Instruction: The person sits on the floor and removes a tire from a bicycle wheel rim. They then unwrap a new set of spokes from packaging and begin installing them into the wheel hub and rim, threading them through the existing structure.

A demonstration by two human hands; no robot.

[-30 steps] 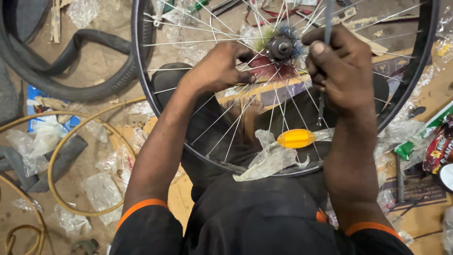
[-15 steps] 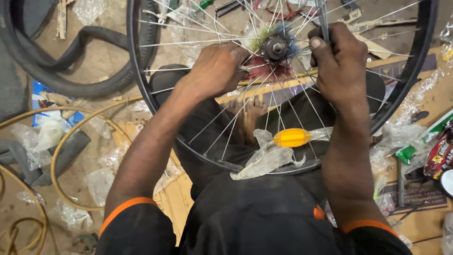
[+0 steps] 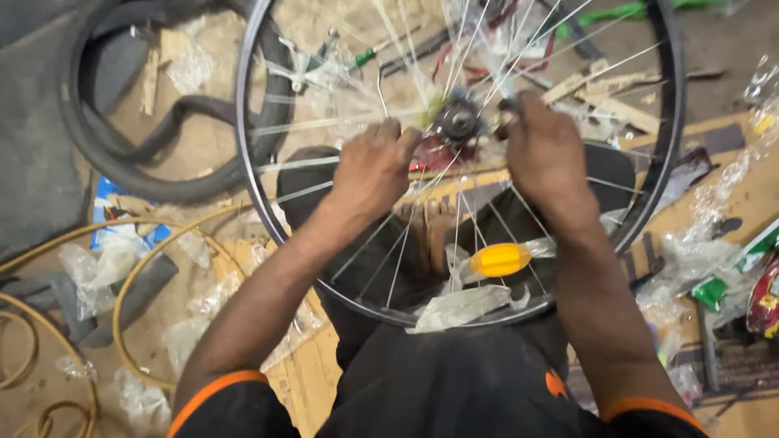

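Note:
A bicycle wheel with a black rim (image 3: 258,203) and thin silver spokes rests against my lap. Its hub with a dark sprocket (image 3: 458,120) sits between my hands. My left hand (image 3: 372,169) is closed around spokes just left of the hub. My right hand (image 3: 546,154) grips spokes or a small tool just right of the hub; what it pinches is hidden by the fingers. A yellow reflector (image 3: 500,259) is clipped to the lower spokes, and crumpled clear plastic (image 3: 458,307) hangs at the rim's bottom.
A black tyre (image 3: 138,162) and inner tube lie at the upper left. Tan rim strips (image 3: 138,284) curl at the left among plastic wrappers. Wood scraps and tools lie beyond the wheel; colourful packets (image 3: 759,292) sit at the right edge.
The view has shifted so the wheel and hub sit lower in frame. My right hand has dropped from above the hub to beside it; my left hand stays on the spokes.

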